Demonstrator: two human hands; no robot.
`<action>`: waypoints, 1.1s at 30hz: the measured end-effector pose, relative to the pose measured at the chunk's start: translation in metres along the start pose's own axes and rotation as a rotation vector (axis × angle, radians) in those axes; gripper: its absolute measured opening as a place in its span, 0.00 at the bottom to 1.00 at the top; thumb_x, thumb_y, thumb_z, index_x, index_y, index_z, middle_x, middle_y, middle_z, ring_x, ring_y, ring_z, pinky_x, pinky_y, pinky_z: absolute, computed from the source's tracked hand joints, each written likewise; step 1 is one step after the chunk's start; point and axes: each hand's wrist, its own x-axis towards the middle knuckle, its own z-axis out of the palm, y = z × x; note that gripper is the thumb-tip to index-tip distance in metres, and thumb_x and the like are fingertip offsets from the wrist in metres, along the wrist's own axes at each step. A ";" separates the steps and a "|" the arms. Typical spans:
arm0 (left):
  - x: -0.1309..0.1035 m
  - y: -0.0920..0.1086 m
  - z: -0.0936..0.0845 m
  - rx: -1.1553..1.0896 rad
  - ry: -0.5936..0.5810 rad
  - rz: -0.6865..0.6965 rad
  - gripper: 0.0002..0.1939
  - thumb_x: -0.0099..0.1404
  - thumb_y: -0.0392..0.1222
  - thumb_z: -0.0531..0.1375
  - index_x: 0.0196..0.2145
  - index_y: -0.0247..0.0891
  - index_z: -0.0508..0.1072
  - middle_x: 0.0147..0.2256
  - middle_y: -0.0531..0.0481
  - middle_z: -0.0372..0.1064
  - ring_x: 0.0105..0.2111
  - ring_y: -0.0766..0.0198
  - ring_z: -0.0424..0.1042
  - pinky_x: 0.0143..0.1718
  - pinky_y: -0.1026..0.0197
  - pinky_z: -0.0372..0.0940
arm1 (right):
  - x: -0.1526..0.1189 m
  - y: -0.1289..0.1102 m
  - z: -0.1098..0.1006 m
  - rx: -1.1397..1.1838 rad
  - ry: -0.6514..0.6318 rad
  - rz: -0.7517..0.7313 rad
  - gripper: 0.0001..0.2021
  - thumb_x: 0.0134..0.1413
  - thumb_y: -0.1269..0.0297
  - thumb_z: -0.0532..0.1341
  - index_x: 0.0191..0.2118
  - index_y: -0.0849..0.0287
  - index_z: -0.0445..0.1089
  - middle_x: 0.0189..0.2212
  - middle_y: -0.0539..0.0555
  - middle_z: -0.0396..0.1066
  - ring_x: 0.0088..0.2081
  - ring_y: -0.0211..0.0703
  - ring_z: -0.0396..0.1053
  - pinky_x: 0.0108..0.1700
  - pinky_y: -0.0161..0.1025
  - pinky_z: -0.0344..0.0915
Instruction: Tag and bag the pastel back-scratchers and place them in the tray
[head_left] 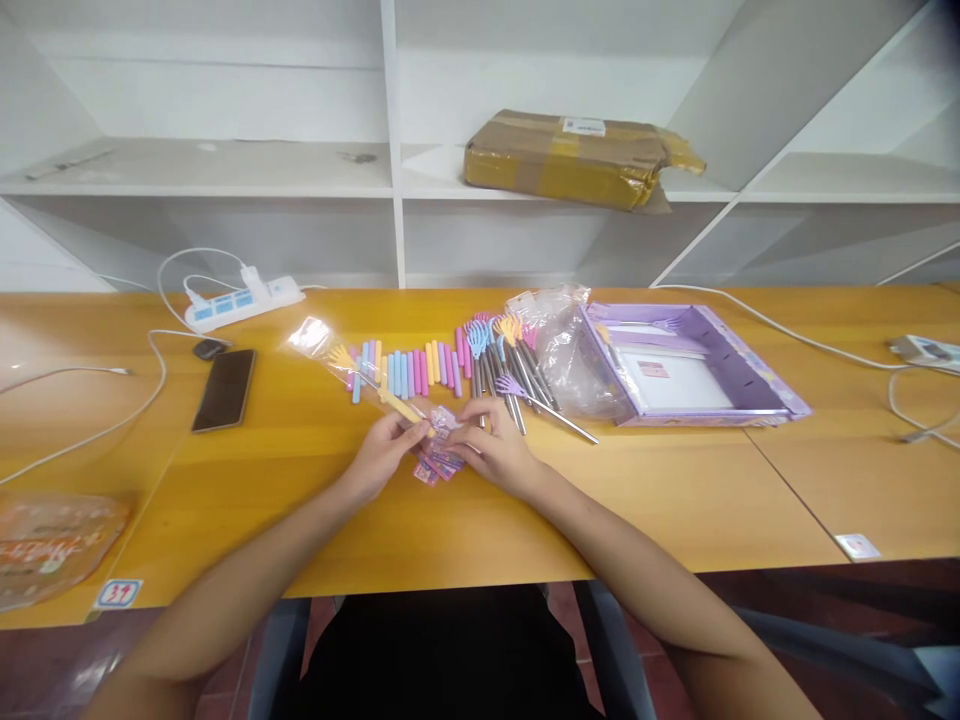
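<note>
My left hand [386, 450] grips the handle end of a yellow back scratcher [401, 405], which lies inside a long clear plastic sleeve pointing up and left. Beside it, my right hand [491, 445] has its fingers pinched at the sleeve's near end, by small pink-purple printed cards [437, 468]; what exactly the fingertips hold is hidden. Past my hands runs a row of pastel handle tubes [409, 373] in pink, blue, yellow and purple. To their right is a pile of metal-shafted scratchers [499, 350] with coloured claw heads. A purple scratcher [555, 408] lies across the front of it.
A purple open box [712, 412] sits at the right, beside crumpled clear plastic bags [566, 350]. Leftward are a phone [224, 390], a power strip [244, 305] with cables, and an orange-printed bag [60, 550]. A taped carton [570, 160] rests on the shelf.
</note>
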 end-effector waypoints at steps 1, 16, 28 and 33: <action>-0.001 0.001 0.001 0.006 -0.019 -0.005 0.25 0.64 0.58 0.74 0.47 0.36 0.77 0.34 0.51 0.76 0.33 0.61 0.75 0.38 0.59 0.70 | 0.001 -0.001 -0.001 -0.040 0.004 -0.034 0.04 0.69 0.67 0.69 0.47 0.52 0.77 0.50 0.58 0.71 0.53 0.51 0.71 0.52 0.49 0.70; -0.008 -0.005 0.003 0.004 -0.258 -0.159 0.31 0.70 0.71 0.62 0.40 0.35 0.76 0.32 0.43 0.79 0.33 0.57 0.78 0.37 0.56 0.71 | 0.007 -0.007 -0.001 0.048 -0.092 0.027 0.02 0.73 0.63 0.65 0.47 0.52 0.75 0.41 0.53 0.81 0.47 0.48 0.76 0.54 0.48 0.64; -0.007 -0.004 0.002 0.259 -0.398 -0.057 0.22 0.67 0.60 0.70 0.39 0.35 0.77 0.35 0.46 0.77 0.35 0.61 0.75 0.41 0.58 0.70 | 0.007 -0.013 0.002 0.147 -0.004 0.189 0.12 0.69 0.57 0.70 0.53 0.51 0.73 0.33 0.51 0.76 0.40 0.50 0.72 0.47 0.47 0.66; -0.009 -0.004 0.004 0.218 -0.421 -0.052 0.23 0.71 0.62 0.66 0.40 0.36 0.76 0.34 0.47 0.76 0.33 0.61 0.75 0.38 0.58 0.70 | 0.010 -0.010 -0.008 0.352 0.072 0.394 0.16 0.78 0.48 0.56 0.56 0.54 0.70 0.40 0.55 0.70 0.41 0.48 0.70 0.45 0.46 0.68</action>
